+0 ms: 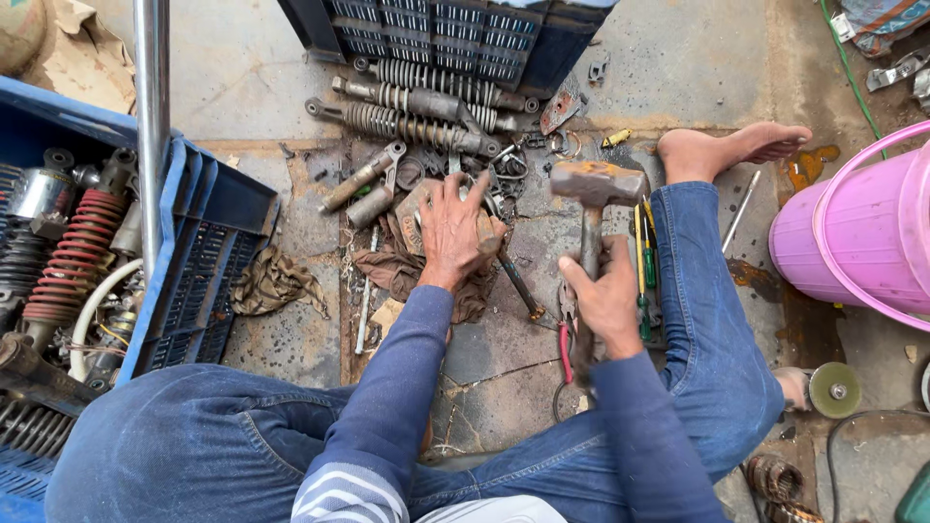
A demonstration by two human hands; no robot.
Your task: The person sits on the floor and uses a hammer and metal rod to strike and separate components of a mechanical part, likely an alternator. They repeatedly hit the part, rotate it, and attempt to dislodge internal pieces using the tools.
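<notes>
The hammer point(593, 208) was gripped in the closed right hand point(608, 300) near frame centre, its long axis running roughly 12 to 6 o'clock, its rusty block head at the 12 o'clock end, above the stone floor point(504, 349). The left hand point(453, 232), at 9 o'clock of the hammer, lay with fingers spread, pressing a flat rusty metal part point(418, 208) on a brown rag point(397, 271). At 12 o'clock lay three coiled shock absorbers point(417, 107), grey and greasy, before a dark slatted crate point(455, 34). At 9 o'clock, a blue plastic crate point(194, 223) held more shock absorbers, one with a red spring point(73, 257). At 3 o'clock stood a pink plastic bucket point(852, 252); its contents could not be seen.
</notes>
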